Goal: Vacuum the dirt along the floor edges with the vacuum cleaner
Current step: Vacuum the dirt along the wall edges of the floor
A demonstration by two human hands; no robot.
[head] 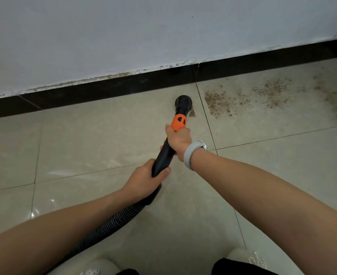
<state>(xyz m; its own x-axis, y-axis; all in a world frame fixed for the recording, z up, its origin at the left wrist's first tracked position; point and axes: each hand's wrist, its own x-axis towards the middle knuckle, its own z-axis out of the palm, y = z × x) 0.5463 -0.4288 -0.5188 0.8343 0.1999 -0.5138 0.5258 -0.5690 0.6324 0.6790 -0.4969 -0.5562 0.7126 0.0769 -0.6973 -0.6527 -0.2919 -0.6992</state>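
Two white shoes are peeking in at the bottom edge, one on each side. Two bare arms are reaching forward over the tiled floor. One black ribbed hose is running under the left arm and joining one black vacuum pipe. Left hand is wrapping its grip around the low end of the pipe. Right hand is wrapping its grip around the pipe higher up, just below one orange collar. One pale watch band is sitting on the right wrist. One round black nozzle is pointing down at the floor, near the dark baseboard under the white wall. Brown dirt is lying in patches just right of the nozzle, along the floor edge.
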